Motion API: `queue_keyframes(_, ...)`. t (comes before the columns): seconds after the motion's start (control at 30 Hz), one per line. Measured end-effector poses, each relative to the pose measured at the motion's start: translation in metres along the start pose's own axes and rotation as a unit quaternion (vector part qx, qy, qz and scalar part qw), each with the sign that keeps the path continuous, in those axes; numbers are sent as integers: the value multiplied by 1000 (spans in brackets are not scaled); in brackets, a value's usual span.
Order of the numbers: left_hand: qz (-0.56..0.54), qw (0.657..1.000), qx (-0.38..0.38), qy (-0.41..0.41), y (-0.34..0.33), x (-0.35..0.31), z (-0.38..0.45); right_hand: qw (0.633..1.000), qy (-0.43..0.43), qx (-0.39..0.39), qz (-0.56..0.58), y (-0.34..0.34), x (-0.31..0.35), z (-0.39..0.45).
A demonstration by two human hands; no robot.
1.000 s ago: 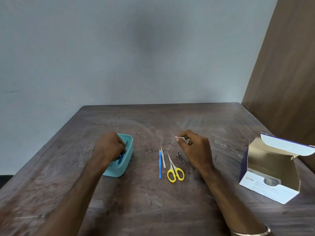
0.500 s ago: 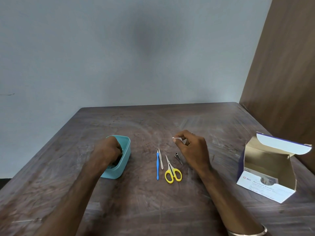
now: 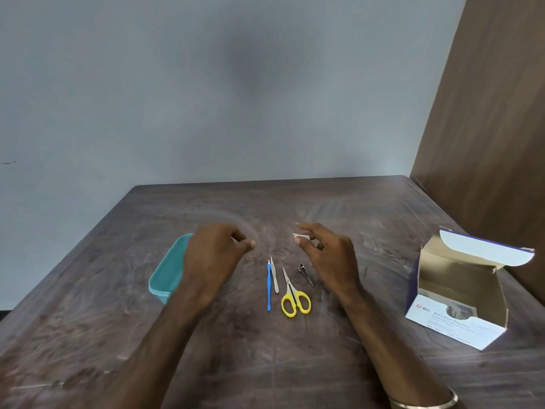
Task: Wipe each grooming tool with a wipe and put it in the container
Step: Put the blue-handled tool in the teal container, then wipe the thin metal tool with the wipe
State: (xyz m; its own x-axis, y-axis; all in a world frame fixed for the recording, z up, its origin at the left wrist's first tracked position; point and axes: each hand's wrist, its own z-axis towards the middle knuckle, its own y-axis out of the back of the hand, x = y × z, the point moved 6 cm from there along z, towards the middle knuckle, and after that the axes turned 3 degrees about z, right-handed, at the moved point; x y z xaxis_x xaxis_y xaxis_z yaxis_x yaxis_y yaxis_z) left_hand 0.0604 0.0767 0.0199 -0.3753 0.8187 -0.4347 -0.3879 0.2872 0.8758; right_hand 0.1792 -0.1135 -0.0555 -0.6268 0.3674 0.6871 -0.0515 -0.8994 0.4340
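Note:
A teal container (image 3: 166, 276) stands at the left of the table, partly hidden behind my left forearm. My left hand (image 3: 215, 255) hovers just right of it, fingers loosely curled and holding nothing. My right hand (image 3: 324, 255) pinches a small white wipe (image 3: 299, 237) between thumb and fingers. Between the hands lie a blue-handled tool (image 3: 269, 286), silver tweezers (image 3: 275, 274), yellow-handled scissors (image 3: 293, 296) and a dark nail clipper (image 3: 305, 273).
An open cardboard box of alcohol swabs (image 3: 460, 293) stands at the right, near a brown wall panel (image 3: 486, 113). The dark wooden table (image 3: 265, 364) ends at a grey wall behind.
My left hand has come out of the teal container and moved right toward the tools, holding nothing. My right hand with the wipe has lifted slightly.

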Motion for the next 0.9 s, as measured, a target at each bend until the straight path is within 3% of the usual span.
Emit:
queue_keyframes(0.2,11,990,142,13,-55,-1,-2,1000,-1,1,3,0,0,1)
queue_keyframes(0.37,-46,979,192,41,-72,4,-3,1000,0,5,-6,0,3,0)
queue_keyframes(0.63,-60,969,228,69,-79,10,1,1000,-8,-2,4,1,2,1)
queue_keyframes(0.9,-20,978,196,63,-81,2,5,1000,2,-3,0,1,2,2)
